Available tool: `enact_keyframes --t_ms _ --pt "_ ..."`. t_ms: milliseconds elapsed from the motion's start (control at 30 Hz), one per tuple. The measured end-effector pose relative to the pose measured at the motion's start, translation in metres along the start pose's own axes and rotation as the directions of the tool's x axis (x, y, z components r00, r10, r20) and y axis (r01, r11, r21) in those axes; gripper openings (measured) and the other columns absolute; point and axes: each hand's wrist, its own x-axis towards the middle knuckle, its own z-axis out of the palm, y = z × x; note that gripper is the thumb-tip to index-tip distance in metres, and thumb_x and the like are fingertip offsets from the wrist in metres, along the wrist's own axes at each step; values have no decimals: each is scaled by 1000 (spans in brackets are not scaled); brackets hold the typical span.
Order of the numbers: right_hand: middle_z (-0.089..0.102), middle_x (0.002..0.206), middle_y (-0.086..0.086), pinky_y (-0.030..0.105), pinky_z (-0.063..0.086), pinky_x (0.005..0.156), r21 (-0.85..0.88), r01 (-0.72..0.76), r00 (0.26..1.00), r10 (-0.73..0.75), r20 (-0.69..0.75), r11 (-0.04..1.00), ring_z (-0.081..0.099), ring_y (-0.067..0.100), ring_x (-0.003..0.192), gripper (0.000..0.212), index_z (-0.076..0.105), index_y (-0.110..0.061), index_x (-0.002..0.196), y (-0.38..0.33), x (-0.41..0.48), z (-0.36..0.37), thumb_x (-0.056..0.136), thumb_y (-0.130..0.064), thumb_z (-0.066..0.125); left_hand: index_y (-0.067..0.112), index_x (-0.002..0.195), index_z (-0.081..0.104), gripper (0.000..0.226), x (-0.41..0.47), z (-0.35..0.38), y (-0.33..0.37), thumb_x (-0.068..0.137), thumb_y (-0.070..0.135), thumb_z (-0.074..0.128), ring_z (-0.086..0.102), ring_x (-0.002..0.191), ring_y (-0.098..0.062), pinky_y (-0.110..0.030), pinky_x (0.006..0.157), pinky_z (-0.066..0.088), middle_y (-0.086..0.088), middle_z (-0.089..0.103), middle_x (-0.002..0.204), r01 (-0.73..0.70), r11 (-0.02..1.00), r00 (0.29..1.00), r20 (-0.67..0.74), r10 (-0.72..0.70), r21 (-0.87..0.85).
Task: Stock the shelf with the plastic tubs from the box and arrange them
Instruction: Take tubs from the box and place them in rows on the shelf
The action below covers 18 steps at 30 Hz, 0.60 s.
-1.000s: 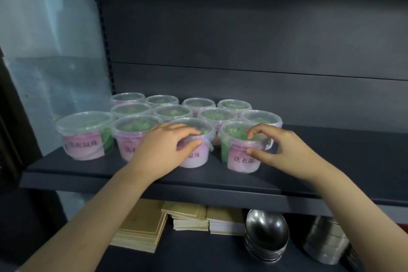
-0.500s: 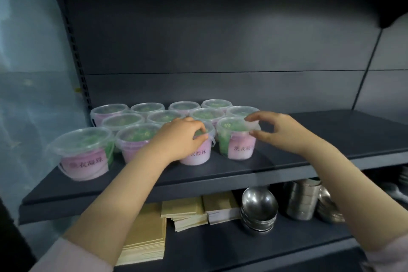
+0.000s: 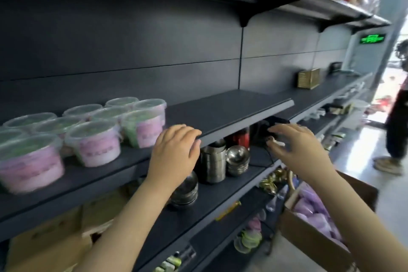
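Tubs stand clustered on the shelf; your left hand and right hand hover beside them, fingers relaxed, holding nothing.

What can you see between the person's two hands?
In the head view, stacked steel cups and steel bowls on the lower shelf show between left hand and right hand.
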Motion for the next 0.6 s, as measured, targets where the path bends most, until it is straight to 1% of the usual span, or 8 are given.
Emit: enact_keyframes --t_ms 67,167,267,333,433,533,600 --pt "64 117 -1 41 47 92 -1 -117 993 117 -15 993 55 25 110 35 62 -23 120 41 -33 -3 87 -31 65 19 111 66 28 -7 32 34 90 29 50 55 111 -18 -34 93 42 6 66 110 -36 997 999 31 38 -63" --pt "65 114 -5 41 50 90 -33 -275 961 276 4 961 57 19 106 34 61 -27 119 109 -83 -8 86 -35 61 18 113 65 30 -21 81 94 92 29 46 56 109 -16 -34 92 47 6 65 112 -64 983 989 119 85 -171" --pt "68 113 0 39 51 85 -47 -403 915 404 8 914 60 23 101 32 65 -23 113 179 -133 -19 82 -27 68 18 113 65 30 -39 126 157 92 28 46 56 109 -14 -33 93 46 8 65 112 -21 964 978 195 75 -265" --pt "69 111 3 32 45 83 -44 -469 883 469 7 882 59 27 102 33 67 -18 112 220 -162 -32 80 -21 72 18 113 65 31 -51 152 198 92 30 45 57 109 -14 -33 92 46 8 64 112 29 952 969 244 49 -304" --pt "67 108 3 24 34 79 -53 -510 858 512 30 858 57 28 104 34 67 -17 114 276 -197 -52 81 -17 73 18 115 65 37 -68 189 256 93 34 40 57 110 -15 -34 93 47 7 65 115 81 946 942 335 30 -315" --pt "65 115 1 19 29 85 -43 -526 848 527 52 850 51 24 111 36 65 -19 117 323 -219 -68 82 -16 72 17 115 66 40 -78 218 305 91 36 40 58 108 -17 -36 91 49 5 65 114 135 932 915 403 13 -336" --pt "63 120 0 21 31 88 -32 -543 837 544 56 839 49 24 114 36 64 -20 118 352 -226 -73 83 -19 72 17 113 65 40 -81 236 332 90 37 40 59 106 -17 -35 88 49 5 65 114 163 927 897 441 3 -337"
